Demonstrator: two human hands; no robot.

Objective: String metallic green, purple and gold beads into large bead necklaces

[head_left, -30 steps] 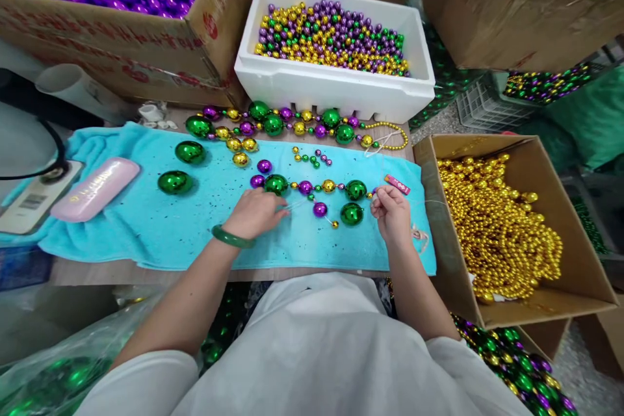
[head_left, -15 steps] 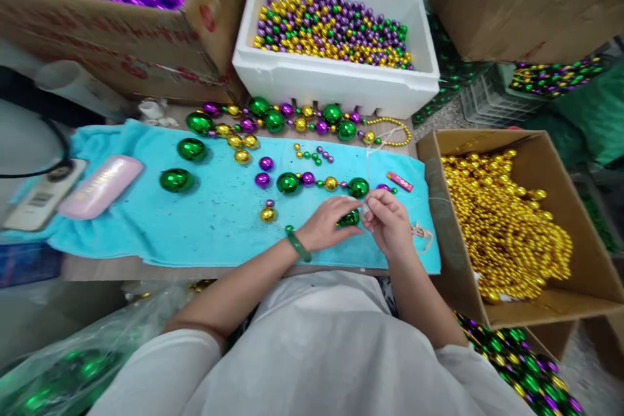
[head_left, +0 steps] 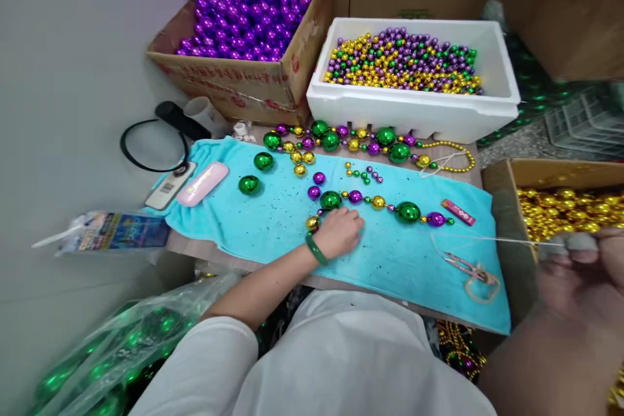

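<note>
My left hand (head_left: 341,233), with a green bangle at the wrist, rests on the blue towel (head_left: 273,227) just below a strung row of green, purple and gold beads (head_left: 377,202). Its fingers curl downward, and whatever lies under them is hidden. A gold bead (head_left: 312,223) sits beside the wrist. Off to the right, my blurred right hand (head_left: 580,266) pinches a thin white string (head_left: 507,240) between covered fingertips. That string stretches back over the towel, above small pink-handled scissors (head_left: 468,270). Loose green beads (head_left: 249,184) and purple beads (head_left: 314,193) lie to the left.
Behind stand a white foam box (head_left: 414,110) of small beads and a carton (head_left: 234,81) of purple beads. A finished-looking strand (head_left: 361,134) lies along the table's back. At right is a carton (head_left: 507,208) of gold beads; a pink case (head_left: 203,183) and phone (head_left: 170,187) lie left.
My hands have parted: the right has swung far right, drawing the string out, while the left now curls palm-down near the row's left end. The head view has shifted left.
</note>
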